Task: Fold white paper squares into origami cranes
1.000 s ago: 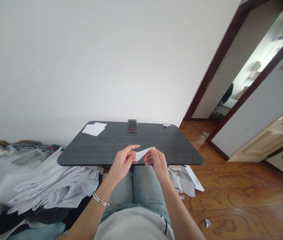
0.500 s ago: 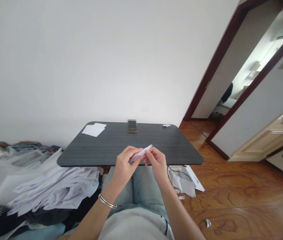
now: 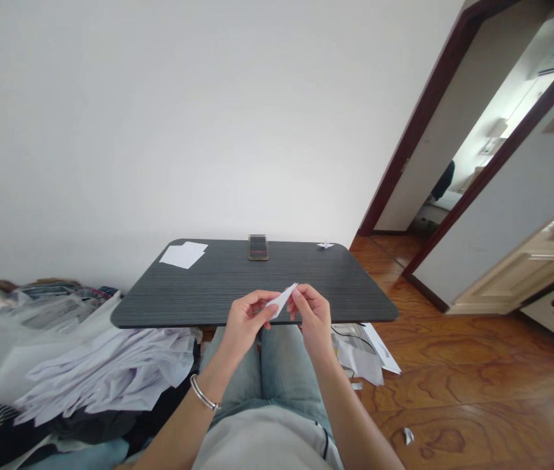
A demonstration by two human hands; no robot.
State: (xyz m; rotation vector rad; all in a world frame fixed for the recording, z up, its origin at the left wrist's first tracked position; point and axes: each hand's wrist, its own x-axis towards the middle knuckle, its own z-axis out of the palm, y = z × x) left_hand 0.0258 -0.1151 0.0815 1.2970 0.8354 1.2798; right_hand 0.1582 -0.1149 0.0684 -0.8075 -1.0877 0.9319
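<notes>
A small piece of folded white paper (image 3: 280, 302) is held over the near edge of the dark table (image 3: 173, 290). My left hand (image 3: 250, 316) pinches its lower left part between thumb and fingers. At the paper's upper right end, the thumb and fingers of my right hand (image 3: 312, 315) close on its edge. The paper comes to a narrow point at the upper right. Its inner folds are too small to make out.
White paper sheets (image 3: 183, 254) lie at the table's back left. A phone-like device (image 3: 258, 247) leans at the back middle, and a small folded paper figure (image 3: 325, 245) sits back right. Clothes (image 3: 110, 369) are heaped at left. Paper scraps (image 3: 408, 435) lie on the wooden floor.
The folded paper has turned more upright and shows a broader face. My right hand has shifted slightly right, and the left hand's fingers have moved lower on the paper.
</notes>
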